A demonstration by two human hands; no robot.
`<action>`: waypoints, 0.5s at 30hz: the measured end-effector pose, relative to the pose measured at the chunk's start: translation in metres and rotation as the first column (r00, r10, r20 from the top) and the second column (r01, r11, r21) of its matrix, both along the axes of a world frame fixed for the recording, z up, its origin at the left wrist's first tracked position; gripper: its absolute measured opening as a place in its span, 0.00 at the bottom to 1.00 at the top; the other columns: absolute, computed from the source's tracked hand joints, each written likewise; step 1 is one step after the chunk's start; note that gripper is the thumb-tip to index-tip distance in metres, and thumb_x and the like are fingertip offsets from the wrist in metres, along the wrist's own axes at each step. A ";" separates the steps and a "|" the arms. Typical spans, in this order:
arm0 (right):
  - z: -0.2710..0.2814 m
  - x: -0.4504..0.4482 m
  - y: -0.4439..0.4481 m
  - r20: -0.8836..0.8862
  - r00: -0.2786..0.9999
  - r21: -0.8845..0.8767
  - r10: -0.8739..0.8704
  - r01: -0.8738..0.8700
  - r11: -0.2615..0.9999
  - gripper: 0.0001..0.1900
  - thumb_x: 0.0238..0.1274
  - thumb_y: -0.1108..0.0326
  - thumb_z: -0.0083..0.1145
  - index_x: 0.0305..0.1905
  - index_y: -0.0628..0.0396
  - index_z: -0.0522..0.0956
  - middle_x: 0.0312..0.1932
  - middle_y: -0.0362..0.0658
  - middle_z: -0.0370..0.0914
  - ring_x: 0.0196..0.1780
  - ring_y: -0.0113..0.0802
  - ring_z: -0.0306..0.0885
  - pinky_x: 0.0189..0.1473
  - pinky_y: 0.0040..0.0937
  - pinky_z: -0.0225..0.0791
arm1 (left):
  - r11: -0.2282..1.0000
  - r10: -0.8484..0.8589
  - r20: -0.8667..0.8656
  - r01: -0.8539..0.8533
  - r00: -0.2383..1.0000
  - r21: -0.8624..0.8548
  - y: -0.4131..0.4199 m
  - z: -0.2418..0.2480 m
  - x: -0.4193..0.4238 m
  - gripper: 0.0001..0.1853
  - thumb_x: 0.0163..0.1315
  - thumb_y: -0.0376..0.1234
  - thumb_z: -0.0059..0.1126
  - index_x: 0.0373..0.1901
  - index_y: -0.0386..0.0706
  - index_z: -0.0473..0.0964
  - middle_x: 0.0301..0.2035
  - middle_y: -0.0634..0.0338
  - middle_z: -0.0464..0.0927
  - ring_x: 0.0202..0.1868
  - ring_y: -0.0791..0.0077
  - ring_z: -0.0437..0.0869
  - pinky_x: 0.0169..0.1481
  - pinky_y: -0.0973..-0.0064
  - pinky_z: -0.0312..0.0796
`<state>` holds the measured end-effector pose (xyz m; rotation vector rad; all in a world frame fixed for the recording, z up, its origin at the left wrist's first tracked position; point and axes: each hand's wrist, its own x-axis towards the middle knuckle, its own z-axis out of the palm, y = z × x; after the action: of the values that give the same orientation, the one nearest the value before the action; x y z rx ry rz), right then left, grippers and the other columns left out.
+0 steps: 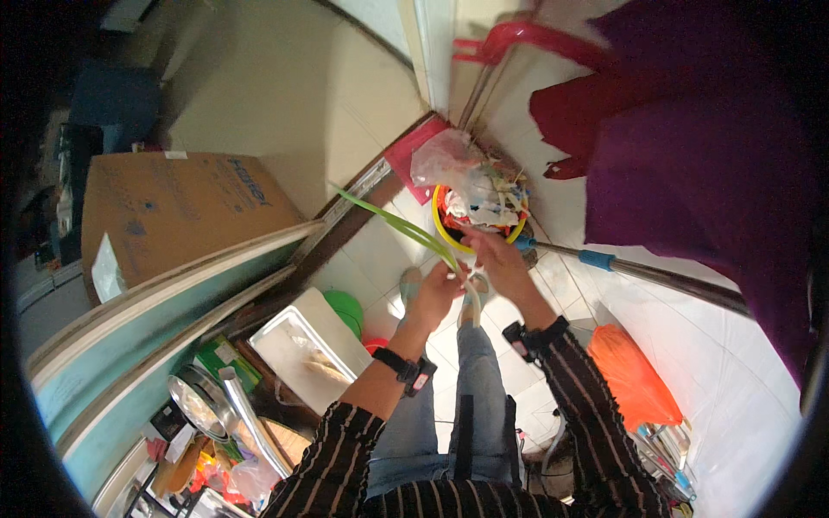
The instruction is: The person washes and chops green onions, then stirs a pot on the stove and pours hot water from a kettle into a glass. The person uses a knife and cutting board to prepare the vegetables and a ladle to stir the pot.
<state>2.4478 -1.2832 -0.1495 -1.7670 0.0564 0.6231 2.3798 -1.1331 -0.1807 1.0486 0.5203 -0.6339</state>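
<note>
My left hand (pixel 437 294) is closed around a green onion (pixel 414 232). Its green leaves reach up to the left, and the pale stalk hangs down past my fingers. Close by on the right, my right hand (pixel 499 259) is raised at the near rim of a yellow-rimmed bin (pixel 439 223), fingers partly spread; whether something small is between them cannot be told. Wrappers, plastic and plant scraps fill the bin. A clear plastic bag (pixel 440 158) lies over its far left side.
A metal pole with blue joints (pixel 596 259) runs right from the bin. At left are a white foam box (pixel 311 349), a green basin (pixel 344 311) and a large cardboard box (pixel 188 213). An orange plastic bag (pixel 631 375) sits at right; purple cloth (pixel 693 168) hangs above.
</note>
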 end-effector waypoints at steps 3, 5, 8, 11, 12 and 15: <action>0.077 -0.020 0.017 -0.052 0.996 0.075 -0.076 0.080 0.994 0.19 0.68 0.60 0.45 0.58 0.57 0.69 0.43 0.42 0.74 0.38 0.22 0.69 0.40 0.21 0.65 | 0.993 -0.110 0.118 0.113 0.987 -0.018 0.011 0.021 -0.031 0.10 0.62 0.31 0.50 0.44 0.42 0.69 0.39 0.62 0.74 0.43 0.74 0.76 0.47 0.76 0.70; 0.109 -0.040 0.013 0.078 0.982 0.065 -0.173 0.168 0.984 0.19 0.67 0.63 0.47 0.59 0.57 0.67 0.44 0.41 0.71 0.43 0.23 0.67 0.44 0.21 0.64 | 0.885 -0.413 0.151 0.355 0.898 0.302 0.018 0.050 -0.046 0.12 0.62 0.31 0.51 0.46 0.39 0.69 0.39 0.56 0.75 0.42 0.69 0.78 0.46 0.73 0.71; 0.159 -0.064 -0.004 0.117 0.945 0.005 -0.304 0.306 0.952 0.15 0.66 0.65 0.47 0.55 0.57 0.70 0.35 0.38 0.73 0.37 0.24 0.69 0.41 0.22 0.65 | 0.753 -0.584 0.160 0.458 0.796 0.474 0.026 0.113 -0.048 0.13 0.62 0.33 0.51 0.47 0.38 0.70 0.39 0.50 0.75 0.42 0.62 0.79 0.46 0.70 0.70; 0.230 -0.110 -0.013 0.144 0.906 -0.135 -0.398 0.416 0.899 0.13 0.64 0.68 0.49 0.52 0.55 0.73 0.31 0.39 0.76 0.33 0.24 0.73 0.38 0.23 0.67 | 0.587 -0.765 0.195 0.541 0.614 0.602 0.052 0.161 -0.065 0.13 0.60 0.33 0.51 0.46 0.38 0.71 0.40 0.46 0.75 0.44 0.55 0.77 0.48 0.68 0.69; 0.252 -0.129 -0.017 0.167 0.888 -0.197 -0.429 0.456 0.868 0.13 0.63 0.69 0.50 0.52 0.54 0.74 0.30 0.39 0.77 0.32 0.24 0.74 0.37 0.23 0.68 | 0.506 -0.835 0.215 0.555 0.506 0.661 0.054 0.167 -0.068 0.13 0.59 0.32 0.51 0.45 0.38 0.72 0.40 0.45 0.74 0.44 0.54 0.76 0.49 0.67 0.68; 0.292 -0.189 -0.009 0.275 0.784 -0.146 -0.557 0.606 0.782 0.13 0.60 0.71 0.51 0.50 0.51 0.74 0.33 0.45 0.80 0.33 0.26 0.78 0.35 0.27 0.70 | 0.366 -0.926 0.206 0.623 0.315 0.691 0.088 0.203 -0.083 0.15 0.56 0.32 0.50 0.45 0.37 0.72 0.40 0.44 0.73 0.46 0.49 0.73 0.52 0.61 0.66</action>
<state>2.2584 -1.2927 0.1429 -1.8935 0.5302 -0.0418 2.2967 -1.0456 0.0227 1.9754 -0.5534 -1.0478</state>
